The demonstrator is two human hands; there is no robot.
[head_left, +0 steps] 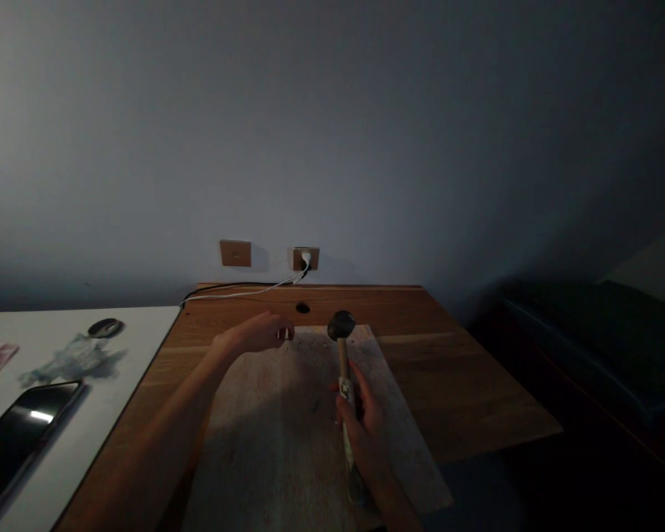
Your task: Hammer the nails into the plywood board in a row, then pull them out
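In my right hand (363,417) is a hammer (343,355) with a round dark head, a wooden neck and a pale, worn wrap on its handle. My fingers wrap around the handle, and the head points away from me over the far part of a pale wooden board (266,436). My left hand (263,330) reaches to the board's far left edge, its fingertips pinched together. Whatever sits between those fingertips is too small to name. Tiny dark specks lie on the board between the hand and the hammer head.
The board lies on a brown wooden table (454,384) against a wall with two sockets (236,253). Cables (244,293) run along the table's back edge. On a white surface (116,428) at left are a phone (25,436), crumpled plastic (77,360) and a dark round object (106,328).
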